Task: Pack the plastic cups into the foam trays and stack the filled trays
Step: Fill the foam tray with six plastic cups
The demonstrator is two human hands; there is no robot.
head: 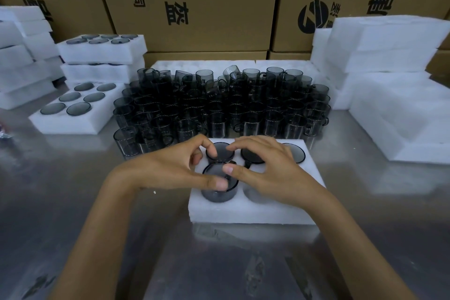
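A white foam tray lies in front of me on the steel table. Three smoky grey cups sit flush in its far row. A fourth grey cup stands partly sunk in the near left hole, its rim still above the foam. My left hand holds this cup, thumb on the near rim and fingers curled over the far side. My right hand hovers over the tray's middle with its thumb on the cup's rim and its fingers curved above the far cups. The near right hole is partly hidden by my right hand.
A dense cluster of loose grey cups stands behind the tray. Filled trays lie and stack at the left. Foam blocks pile at the right and far left. Cardboard boxes line the back.
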